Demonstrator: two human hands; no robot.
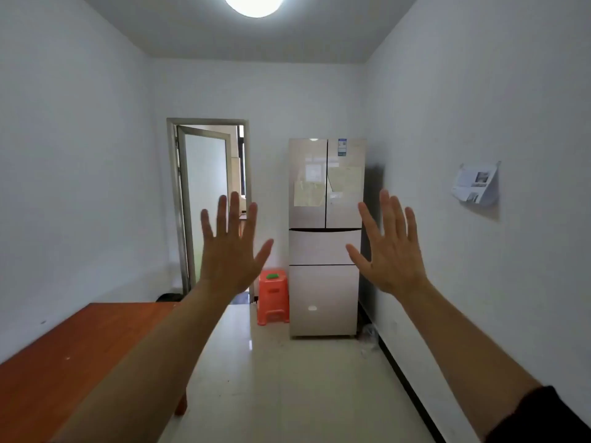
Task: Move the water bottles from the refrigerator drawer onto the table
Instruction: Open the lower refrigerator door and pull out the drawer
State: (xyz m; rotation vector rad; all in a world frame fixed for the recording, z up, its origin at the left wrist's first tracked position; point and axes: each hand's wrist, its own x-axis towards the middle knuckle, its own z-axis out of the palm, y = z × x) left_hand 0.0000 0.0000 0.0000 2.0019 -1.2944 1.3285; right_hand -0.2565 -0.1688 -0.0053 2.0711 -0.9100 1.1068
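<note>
Both hands are raised and hold nothing: the left hand [228, 254] and right hand [391, 251] have their fingers [235, 212] straight and spread. Beyond and between the two sets of fingers stands the refrigerator [319, 193], doors and drawers [319, 247] closed. Below the left fingers sits an orange stool [273, 298] carrying a small green item [272, 276], perhaps a sponge. Lower left of them lies the brown worktop [80, 362]. Right of the right fingers hangs a wall-mounted paper holder [476, 187].

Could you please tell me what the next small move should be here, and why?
Probably step toward the tall beige refrigerator: its drawers look closed, no bottles show, and both the left hand and right hand are raised open, holding nothing, well short of it.
</note>
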